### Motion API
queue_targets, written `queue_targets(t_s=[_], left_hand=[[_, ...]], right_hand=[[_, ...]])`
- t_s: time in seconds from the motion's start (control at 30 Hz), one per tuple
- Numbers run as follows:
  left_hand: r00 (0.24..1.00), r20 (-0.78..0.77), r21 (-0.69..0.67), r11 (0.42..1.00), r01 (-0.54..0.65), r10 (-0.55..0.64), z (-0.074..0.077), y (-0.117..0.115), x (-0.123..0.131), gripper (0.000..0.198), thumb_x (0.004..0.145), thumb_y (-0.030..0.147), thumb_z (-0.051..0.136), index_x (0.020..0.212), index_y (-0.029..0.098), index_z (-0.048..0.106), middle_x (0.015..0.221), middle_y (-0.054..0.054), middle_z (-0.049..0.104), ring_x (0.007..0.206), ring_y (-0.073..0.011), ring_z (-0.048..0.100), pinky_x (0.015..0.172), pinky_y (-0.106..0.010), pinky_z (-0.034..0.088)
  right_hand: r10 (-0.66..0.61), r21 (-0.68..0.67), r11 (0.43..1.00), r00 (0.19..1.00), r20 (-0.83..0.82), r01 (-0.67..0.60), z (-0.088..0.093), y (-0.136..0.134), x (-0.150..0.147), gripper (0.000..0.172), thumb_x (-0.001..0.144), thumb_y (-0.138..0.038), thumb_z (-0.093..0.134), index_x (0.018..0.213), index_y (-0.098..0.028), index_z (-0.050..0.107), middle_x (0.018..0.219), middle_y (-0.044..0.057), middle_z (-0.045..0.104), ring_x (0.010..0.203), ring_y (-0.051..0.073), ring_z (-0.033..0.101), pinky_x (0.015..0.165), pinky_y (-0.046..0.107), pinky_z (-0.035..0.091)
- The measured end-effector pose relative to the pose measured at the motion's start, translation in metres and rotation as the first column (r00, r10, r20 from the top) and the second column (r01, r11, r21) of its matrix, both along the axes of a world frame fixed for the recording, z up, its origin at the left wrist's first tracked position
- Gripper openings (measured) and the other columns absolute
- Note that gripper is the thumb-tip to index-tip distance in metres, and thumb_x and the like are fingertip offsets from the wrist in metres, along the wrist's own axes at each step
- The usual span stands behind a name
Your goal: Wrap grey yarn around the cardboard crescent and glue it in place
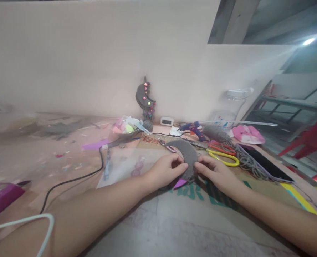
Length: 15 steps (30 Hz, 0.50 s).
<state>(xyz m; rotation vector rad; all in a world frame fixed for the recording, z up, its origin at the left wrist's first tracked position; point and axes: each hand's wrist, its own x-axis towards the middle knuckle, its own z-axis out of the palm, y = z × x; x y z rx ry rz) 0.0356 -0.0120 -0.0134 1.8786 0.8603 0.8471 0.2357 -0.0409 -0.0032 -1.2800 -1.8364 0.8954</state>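
Note:
Between my two hands is a grey crescent moon (188, 152) that looks wrapped in yarn. My left hand (169, 169) pinches its inner edge with thumb and finger. On the outer edge, my right hand (213, 170) grips it the same way. A purple piece (180, 183) shows at the lower end of the crescent, partly hidden. Just beside the crescent lie scissors with yellow handles (225, 160) and a small pink-edged item (171, 149). A finished-looking grey moon with coloured beads (144, 96) leans against the wall.
A blue glue gun (194, 129), grey yarn (250, 162), a phone (265, 162) and a clear bottle (234, 105) are at the right. A small digital clock (167, 121) stands by the wall. A black cable (75, 177) crosses the left side near a magenta object (4, 198).

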Motion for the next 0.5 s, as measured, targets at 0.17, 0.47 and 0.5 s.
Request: queue_targets(t_s=[0.17,0.47,0.5], left_hand=[[1.000,0.001,0.003,1.000,0.009,-0.009,0.007,-0.003,-0.002,0.027,0.086,0.041,0.051,0.074,0.018,0.054,0.070,0.003,0.053,0.067,-0.0121,0.048,0.063,-0.023,0.036],[0.992,0.002,0.032,0.991,-0.129,0.129,0.013,-0.004,-0.003,0.031,0.086,0.042,0.052,0.066,0.018,0.051,0.062,0.004,0.052,0.063,-0.0127,0.050,0.062,-0.025,0.037],[0.990,0.013,0.025,0.989,-0.143,0.143,0.012,-0.003,-0.003,0.031,0.086,0.042,0.052,0.066,0.018,0.052,0.062,0.003,0.053,0.063,-0.0130,0.051,0.063,-0.025,0.039]], right_hand=[[0.011,-0.001,1.000,0.999,-0.037,-0.011,-0.001,-0.001,-0.001,0.041,0.084,-0.057,0.055,0.072,-0.018,0.053,0.062,-0.004,0.044,0.055,0.010,0.040,0.051,0.024,0.033],[0.034,0.016,0.999,0.999,0.029,-0.034,0.004,-0.004,-0.002,0.038,0.088,-0.050,0.049,0.069,-0.018,0.051,0.062,-0.004,0.043,0.057,0.011,0.039,0.054,0.024,0.032],[0.036,0.006,0.999,0.999,0.041,-0.036,0.005,-0.004,-0.003,0.035,0.087,-0.049,0.051,0.072,-0.018,0.054,0.064,-0.003,0.046,0.058,0.011,0.041,0.055,0.024,0.034]])
